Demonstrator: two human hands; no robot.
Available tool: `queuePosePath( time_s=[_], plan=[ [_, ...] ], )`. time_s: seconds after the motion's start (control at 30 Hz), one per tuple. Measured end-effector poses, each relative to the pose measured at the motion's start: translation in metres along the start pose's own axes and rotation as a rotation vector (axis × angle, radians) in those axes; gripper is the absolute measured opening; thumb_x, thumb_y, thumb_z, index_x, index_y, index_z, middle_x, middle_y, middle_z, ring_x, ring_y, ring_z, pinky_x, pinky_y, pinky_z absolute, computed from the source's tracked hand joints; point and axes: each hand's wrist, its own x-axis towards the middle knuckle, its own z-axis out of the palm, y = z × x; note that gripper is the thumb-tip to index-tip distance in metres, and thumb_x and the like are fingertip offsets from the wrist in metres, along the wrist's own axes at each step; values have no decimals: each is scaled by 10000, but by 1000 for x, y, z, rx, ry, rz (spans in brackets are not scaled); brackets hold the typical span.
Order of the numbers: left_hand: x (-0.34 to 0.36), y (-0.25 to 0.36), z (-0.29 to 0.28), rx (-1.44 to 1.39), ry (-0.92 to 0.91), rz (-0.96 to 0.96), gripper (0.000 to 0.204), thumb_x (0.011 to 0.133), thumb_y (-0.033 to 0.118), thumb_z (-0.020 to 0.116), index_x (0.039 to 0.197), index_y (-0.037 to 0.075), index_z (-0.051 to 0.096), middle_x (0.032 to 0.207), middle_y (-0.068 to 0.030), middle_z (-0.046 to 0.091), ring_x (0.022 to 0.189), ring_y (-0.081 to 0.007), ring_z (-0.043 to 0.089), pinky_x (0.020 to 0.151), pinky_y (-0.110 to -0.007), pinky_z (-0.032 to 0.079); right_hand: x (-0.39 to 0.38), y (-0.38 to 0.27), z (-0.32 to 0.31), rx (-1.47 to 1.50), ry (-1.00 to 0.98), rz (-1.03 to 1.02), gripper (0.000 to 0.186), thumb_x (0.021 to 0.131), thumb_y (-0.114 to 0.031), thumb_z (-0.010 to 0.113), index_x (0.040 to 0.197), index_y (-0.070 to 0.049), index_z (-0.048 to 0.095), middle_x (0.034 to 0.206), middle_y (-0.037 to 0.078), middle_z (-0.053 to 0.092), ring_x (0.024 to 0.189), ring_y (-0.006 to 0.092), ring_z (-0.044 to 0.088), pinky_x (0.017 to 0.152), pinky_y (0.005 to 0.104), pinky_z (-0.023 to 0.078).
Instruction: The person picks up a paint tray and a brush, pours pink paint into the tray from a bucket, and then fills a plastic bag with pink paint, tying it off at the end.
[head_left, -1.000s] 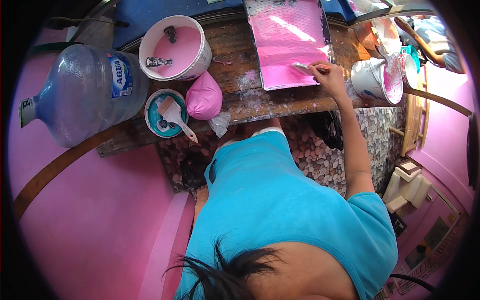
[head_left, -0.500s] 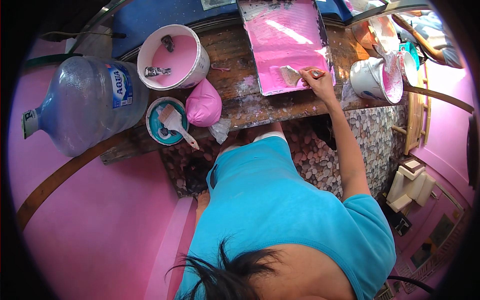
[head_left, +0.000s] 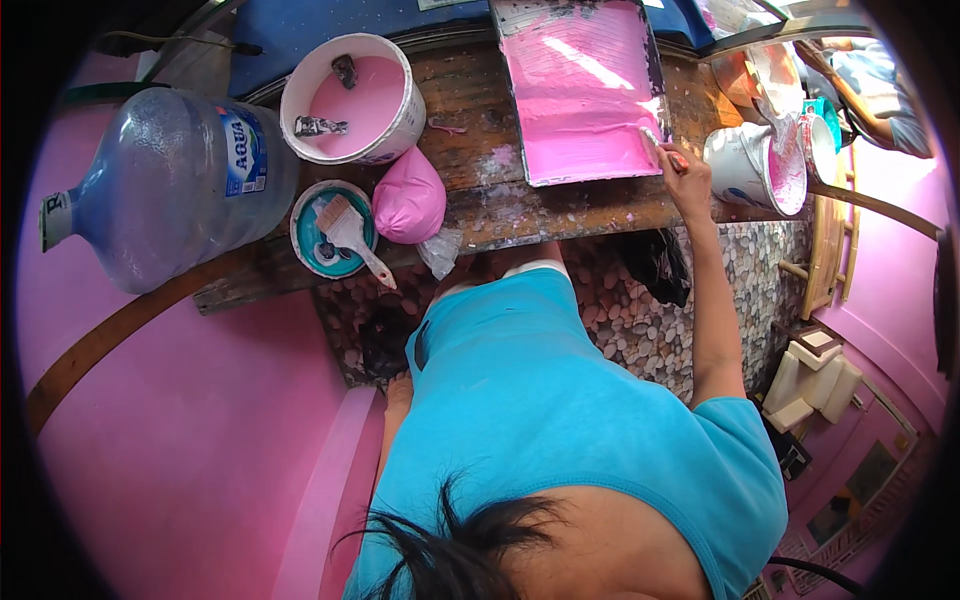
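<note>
My right hand (head_left: 688,186) is closed around the handle of a paintbrush (head_left: 650,140). Its bristles are at the right rim of a paint tray (head_left: 657,80), which is coated with pink paint (head_left: 580,150). My left hand (head_left: 398,392) hangs low beside my blue shirt, its fingers hidden. Another paintbrush (head_left: 345,228) rests across a round teal-stained lid or tub (head_left: 300,248) near the bench edge. Behind it stands a white bucket (head_left: 392,140) of pink paint, and a knotted pink bag (head_left: 410,200) leans close by.
A large clear water bottle (head_left: 185,190) lies at the left of the wooden bench (head_left: 480,165). At the right, a white pail (head_left: 735,165) is tipped on its side, pink inside. A black plastic bag (head_left: 660,265) is below the bench edge. Another person's arm (head_left: 845,90) shows at far right.
My right hand has moved right and slightly toward me, taking the brush from the painted area to the tray's right rim. The view has shifted slightly.
</note>
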Motion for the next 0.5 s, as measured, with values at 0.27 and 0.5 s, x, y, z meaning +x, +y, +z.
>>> queuePosePath(
  time_s=[0.27, 0.5],
  plan=[
    [2, -1, 1, 17, 28, 6, 380, 862, 249, 436, 1200, 92, 515, 1173, -165, 534, 1083, -365, 508, 944, -436, 411, 0, -33, 21, 74, -85, 40, 148, 829, -166, 663, 884, -29, 678, 691, 153, 637, 598, 244, 624, 560, 317, 469],
    [7, -21, 36, 91, 86, 103, 380, 845, 221, 432, 1172, 55, 529, 1155, -141, 553, 1043, -303, 522, 878, -413, 413, 11, -16, 6, -108, 50, -34, 200, 850, -215, 642, 870, -18, 673, 650, 157, 624, 583, 276, 615, 563, 338, 471]
  ],
)
